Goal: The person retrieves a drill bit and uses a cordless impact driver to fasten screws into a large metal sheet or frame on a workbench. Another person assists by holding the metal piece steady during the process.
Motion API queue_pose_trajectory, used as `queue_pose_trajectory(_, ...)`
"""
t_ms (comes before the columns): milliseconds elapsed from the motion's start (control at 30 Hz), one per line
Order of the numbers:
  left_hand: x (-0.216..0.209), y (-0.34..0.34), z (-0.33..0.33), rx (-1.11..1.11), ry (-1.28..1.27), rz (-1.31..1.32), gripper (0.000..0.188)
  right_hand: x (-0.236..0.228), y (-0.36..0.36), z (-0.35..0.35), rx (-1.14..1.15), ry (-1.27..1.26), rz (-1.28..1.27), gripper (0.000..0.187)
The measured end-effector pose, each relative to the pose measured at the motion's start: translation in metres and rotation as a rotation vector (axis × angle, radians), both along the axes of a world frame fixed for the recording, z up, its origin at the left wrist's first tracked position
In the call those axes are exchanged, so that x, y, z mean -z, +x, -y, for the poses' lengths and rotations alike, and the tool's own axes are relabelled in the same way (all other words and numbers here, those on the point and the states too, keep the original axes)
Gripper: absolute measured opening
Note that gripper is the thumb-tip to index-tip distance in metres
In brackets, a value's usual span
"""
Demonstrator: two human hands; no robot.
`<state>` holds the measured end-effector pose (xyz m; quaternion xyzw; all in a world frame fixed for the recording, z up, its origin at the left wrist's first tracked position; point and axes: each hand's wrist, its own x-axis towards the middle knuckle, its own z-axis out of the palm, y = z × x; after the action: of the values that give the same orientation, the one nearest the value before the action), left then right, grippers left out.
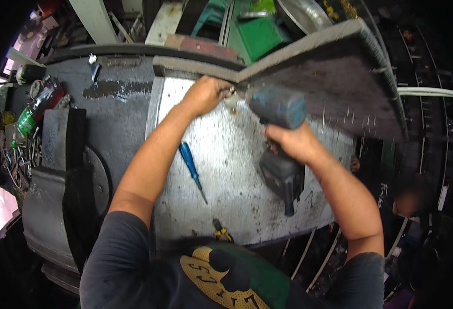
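Observation:
My right hand [292,142] is wrapped round the grip of a blue-black cordless drill [279,105], its nose pointing left. At the drill's tip, my left hand [205,96] is closed, fingertips pinched by a small metal fitting [231,102] near the corner below a tilted dark board [334,82]. What the fingertips hold is too small to make out. Both hands work over the far part of a scuffed silver metal sheet [221,180]. On the sheet, between my forearms, lies a blue-handled screwdriver [189,160]. Yellow-and-black pliers [221,230] rest near its front edge.
The tilted board stands up at the far right. Left are a dark moulded part [56,206], a green-labelled bottle [31,113] and piled small tools. A green container [257,38] and a metal bowl [303,15] sit at the back. Another person [409,201] is at the right.

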<state>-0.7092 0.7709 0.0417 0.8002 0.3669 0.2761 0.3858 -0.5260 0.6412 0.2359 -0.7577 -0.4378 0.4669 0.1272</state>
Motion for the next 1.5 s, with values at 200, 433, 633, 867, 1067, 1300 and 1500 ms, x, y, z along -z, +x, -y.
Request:
queue_pose_trajectory(200,0.002,-0.002,-0.003,0.064,-0.001,0.003,0.025,0.015,-0.001,-0.025,0.107,-0.106,-0.169,0.011)
queue_pose_trajectory(433,0.005,-0.004,-0.004,0.111,0.033,0.029,0.023,0.016,-0.009,-0.040,0.072,-0.145,-0.199,0.011)
queue_pose_trajectory(633,0.014,-0.005,-0.005,0.116,0.080,0.027,0.023,0.016,-0.009,-0.045,0.055,-0.183,-0.183,0.011)
queue_pose_trajectory(867,0.011,-0.005,0.000,0.108,0.087,-0.003,0.023,0.010,-0.013,-0.051,0.095,-0.288,-0.097,0.011)
queue_pose_trajectory(1067,0.006,-0.006,0.001,0.088,0.030,-0.039,0.024,0.006,-0.017,-0.053,0.105,-0.290,-0.068,0.009)
queue_pose_trajectory(1300,0.008,-0.008,-0.001,0.103,0.040,-0.027,0.024,0.016,-0.019,-0.050,0.127,-0.295,-0.075,0.011)
queue_pose_trajectory(1500,0.005,-0.007,0.001,0.103,0.055,-0.047,0.024,0.010,-0.018,-0.052,0.158,-0.340,-0.074,0.011)
